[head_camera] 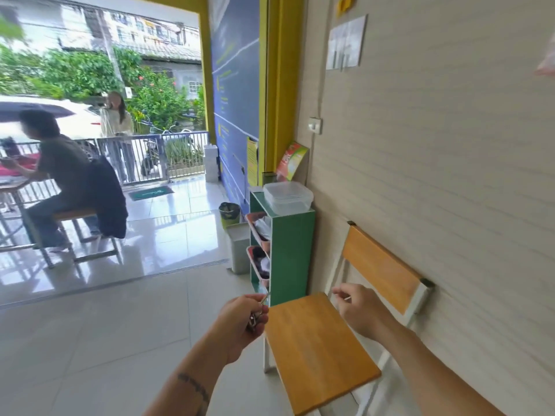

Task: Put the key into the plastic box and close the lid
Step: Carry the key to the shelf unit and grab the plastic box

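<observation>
A clear plastic box [287, 197] with its lid on stands on top of a green shelf unit [292, 253] against the wall. My left hand [240, 321] is shut on a metal key [259, 312] with a ring, held low in front of the shelf, well short of the box. My right hand [359, 307] hovers over the wooden chair, fingers loosely curled with nothing in them.
A wooden folding chair [318, 349] stands between me and the green shelf, along the right wall. A grey bin [238, 247] and a green basket [229, 213] sit left of the shelf. A person sits on a stool [81, 232] at far left.
</observation>
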